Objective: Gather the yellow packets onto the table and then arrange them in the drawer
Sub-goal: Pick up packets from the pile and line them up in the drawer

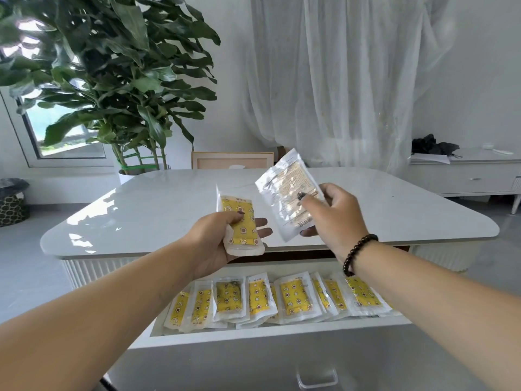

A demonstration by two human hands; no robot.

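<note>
1. White and glossy, the tabletop (158,210) fills the middle of the view and looks bare of packets; a leafy plant (112,80) stands beyond its 10 o'clock corner.
2. Below the near edge, the drawer (282,333) is pulled open, at 6 o'clock from the hands.
3. Inside it, a row of yellow packets (293,299) runs left to right, overlapping and leaning on one another. The row looks loose rather than squared up.
4. The left hand (217,244) grips one yellow packet (239,224) face up, thumb pressed on top and fingers spread beneath, over the front edge of the tabletop.
5. The right hand (335,213), a bead bracelet (356,253) on its wrist, pinches a second packet (287,193) turned to show its printed back, at 2 o'clock from the first; the two are apart.
6. By these signs, gathering seems finished and arranging is well advanced: most packets already lie in the drawer. What appears left is placing the two held packets, and perhaps tidying the row.
</note>
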